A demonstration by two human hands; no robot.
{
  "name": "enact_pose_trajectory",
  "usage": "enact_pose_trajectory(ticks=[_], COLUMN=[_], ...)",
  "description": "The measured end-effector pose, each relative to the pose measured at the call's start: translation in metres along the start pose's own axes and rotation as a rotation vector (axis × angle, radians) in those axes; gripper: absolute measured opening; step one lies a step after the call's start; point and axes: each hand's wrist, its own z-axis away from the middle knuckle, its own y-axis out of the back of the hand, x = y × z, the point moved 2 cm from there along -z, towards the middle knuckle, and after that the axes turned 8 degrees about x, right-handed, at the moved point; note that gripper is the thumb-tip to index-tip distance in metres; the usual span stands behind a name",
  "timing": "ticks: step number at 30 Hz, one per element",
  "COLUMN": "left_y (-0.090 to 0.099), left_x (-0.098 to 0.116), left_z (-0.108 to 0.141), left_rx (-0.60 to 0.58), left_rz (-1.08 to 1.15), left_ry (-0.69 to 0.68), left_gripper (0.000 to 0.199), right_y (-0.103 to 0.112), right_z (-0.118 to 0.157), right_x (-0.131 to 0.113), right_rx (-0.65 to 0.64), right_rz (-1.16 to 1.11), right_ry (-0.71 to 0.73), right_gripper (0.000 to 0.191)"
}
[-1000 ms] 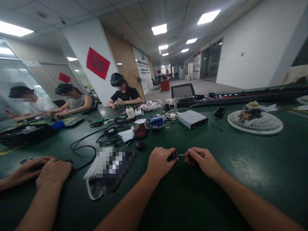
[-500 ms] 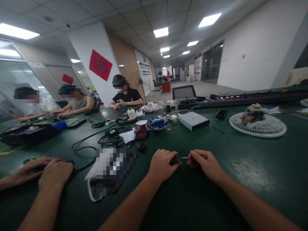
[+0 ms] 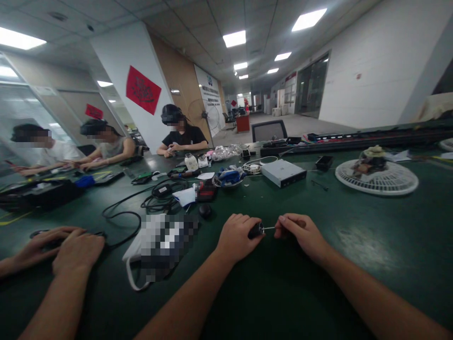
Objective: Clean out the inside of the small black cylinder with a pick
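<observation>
My left hand (image 3: 236, 240) is wrapped round a small black cylindrical part (image 3: 256, 230) with its end facing right; its kind I cannot make out. From the other side my right hand (image 3: 300, 232) pinches a screwdriver (image 3: 269, 228), whose thin metal shaft runs level to the end of the black part. Whether the tip is inside or only touching, I cannot tell. Fingers hide most of the screwdriver's handle. Both hands are held just over the green table (image 3: 272, 302), close together.
At left a co-worker's hands (image 3: 76, 250) rest on a dark object, beside a blurred-out white and dark item (image 3: 159, 250). Beyond are a black mouse (image 3: 205, 211), cables (image 3: 161, 191), a grey disc drive (image 3: 283, 173) and a white fan grille (image 3: 377, 177). Other people sit across the table.
The whole view has shifted slightly, so things sit a little higher and further left. My right hand has turned a little on the screwdriver; my left hand keeps its hold.
</observation>
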Motion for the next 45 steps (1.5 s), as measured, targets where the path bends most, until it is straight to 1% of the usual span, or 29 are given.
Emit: enact_pose_trajectory(ticks=[3, 5, 9, 12, 16, 18, 21, 25, 29, 32, 35, 40, 42, 45], left_y=[0.0008, 0.0019, 0.0030, 0.0016, -0.0006, -0.0004, 0.0001, -0.0017, -0.0022, -0.0015, -0.0010, -0.0029, -0.0031, -0.0024], left_x=[0.0004, 0.0007, 0.0012, 0.0016, -0.0006, -0.0025, -0.0036, -0.0012, -0.0010, -0.0033, -0.0043, -0.0029, -0.0037, -0.0064], left_z=[0.0003, 0.0004, 0.0006, 0.0002, -0.0002, -0.0001, 0.0006, 0.0011, 0.0008, 0.0008, 0.0015, 0.0022, 0.0020, 0.0017], left_rx=[0.018, 0.050, 0.104, 0.076, 0.019, 0.044, 0.088, 0.043, 0.012, 0.032, 0.071, 0.051, 0.059, 0.095], left_rz=[0.001, 0.003, -0.007, -0.010, 0.006, -0.006, -0.024, -0.030, -0.031, -0.046, -0.067, -0.076, -0.089, -0.108], left_ry=[-0.018, -0.023, -0.006, -0.012, -0.027, -0.015, 0.006, -0.035, -0.068, -0.036, -0.002, -0.011, 0.002, 0.052], left_gripper=[0.027, 0.028, 0.028, 0.028, 0.031, 0.032, 0.032, 0.036, 0.039, 0.039, 0.040, 0.042, 0.042, 0.040], right_y=[0.0010, 0.0013, 0.0013, 0.0022, 0.0013, -0.0004, -0.0018, 0.0010, 0.0027, 0.0000, -0.0034, -0.0035, -0.0020, 0.0008], right_z=[-0.0008, -0.0011, -0.0007, 0.0004, 0.0002, -0.0007, -0.0013, 0.0001, 0.0006, -0.0005, -0.0014, -0.0007, -0.0003, 0.0002], right_x=[0.0024, 0.0039, 0.0039, 0.0017, 0.0010, 0.0022, 0.0037, 0.0031, 0.0022, 0.0031, 0.0038, 0.0035, 0.0050, 0.0084], right_rx=[0.017, 0.018, -0.024, -0.033, 0.011, 0.027, 0.014, -0.005, 0.032, 0.058, 0.035, -0.006, 0.014, 0.102], right_rz=[-0.030, -0.039, -0.039, -0.036, -0.020, -0.011, -0.006, -0.014, -0.014, 0.001, 0.016, 0.016, 0.015, 0.032], right_ry=[0.001, 0.000, 0.000, 0.005, 0.016, 0.018, 0.010, -0.008, -0.002, 0.009, 0.018, 0.009, 0.008, 0.022], right_gripper=[0.035, 0.036, 0.037, 0.036, 0.034, 0.035, 0.037, 0.038, 0.037, 0.037, 0.038, 0.043, 0.047, 0.052])
